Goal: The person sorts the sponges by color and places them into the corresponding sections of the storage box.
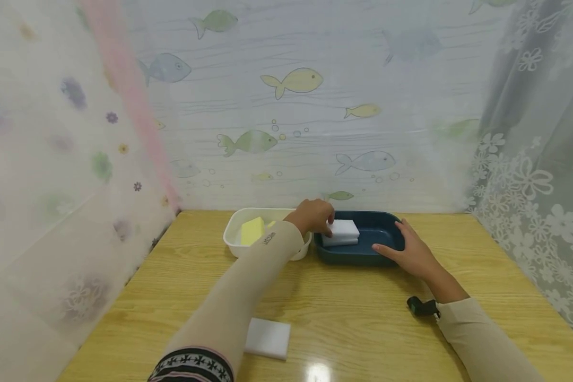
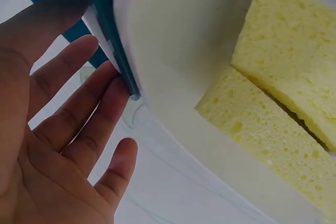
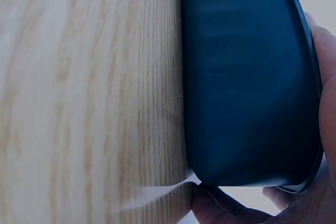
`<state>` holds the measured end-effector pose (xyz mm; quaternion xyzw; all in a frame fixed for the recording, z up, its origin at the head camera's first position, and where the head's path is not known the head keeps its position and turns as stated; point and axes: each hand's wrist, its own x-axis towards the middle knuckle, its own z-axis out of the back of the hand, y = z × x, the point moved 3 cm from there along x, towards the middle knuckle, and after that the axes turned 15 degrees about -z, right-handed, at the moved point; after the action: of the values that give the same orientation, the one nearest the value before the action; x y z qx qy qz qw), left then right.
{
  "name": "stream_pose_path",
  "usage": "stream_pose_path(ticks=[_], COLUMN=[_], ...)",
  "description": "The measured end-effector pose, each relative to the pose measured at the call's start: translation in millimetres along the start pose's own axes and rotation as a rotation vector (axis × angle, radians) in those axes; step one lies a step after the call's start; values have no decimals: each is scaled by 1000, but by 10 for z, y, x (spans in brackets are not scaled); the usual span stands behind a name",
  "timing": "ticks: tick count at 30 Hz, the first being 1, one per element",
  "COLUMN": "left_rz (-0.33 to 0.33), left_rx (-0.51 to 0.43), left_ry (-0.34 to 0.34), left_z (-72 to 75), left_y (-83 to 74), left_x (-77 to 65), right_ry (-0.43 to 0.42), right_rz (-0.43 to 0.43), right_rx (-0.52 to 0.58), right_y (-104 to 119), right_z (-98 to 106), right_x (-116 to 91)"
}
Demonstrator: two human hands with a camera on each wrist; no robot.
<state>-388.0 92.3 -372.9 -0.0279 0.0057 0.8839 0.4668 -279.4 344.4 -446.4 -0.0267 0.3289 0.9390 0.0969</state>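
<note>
In the head view my left hand (image 1: 313, 215) reaches over the white tray to the left end of a dark blue tray (image 1: 363, 260). Its thumb and fingers hold the edge of a white sponge block (image 1: 345, 228), stacked on another one inside. The left wrist view shows the fingertips (image 2: 118, 85) by the blue rim, the little finger standing apart. My right hand (image 1: 413, 252) grips the blue tray's right end, thumb at the front and fingers farther back. Yellow sponges (image 1: 252, 231) lie in the white tray (image 1: 234, 241), partly hidden by the left sleeve.
Another white block (image 1: 268, 338) lies flat on the wooden table (image 1: 353, 318), partly behind the left forearm. A small black device (image 1: 422, 306) sits at the right wrist. A fish-patterned curtain (image 1: 296, 132) hangs behind the trays, with flowered sheets at both sides.
</note>
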Motion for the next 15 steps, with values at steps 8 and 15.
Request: stream_pose_path(ticks=[8,15], left_rz=[-2,-22], left_rx=[16,25], left_ry=[-18,-12], left_z=[-47,-18], left_y=[6,-13], left_x=[4,-16], right_ry=[2,4], right_rz=[2,0], right_rx=[15,11], right_y=[3,2], right_z=[-3,1], right_x=[-1,-8])
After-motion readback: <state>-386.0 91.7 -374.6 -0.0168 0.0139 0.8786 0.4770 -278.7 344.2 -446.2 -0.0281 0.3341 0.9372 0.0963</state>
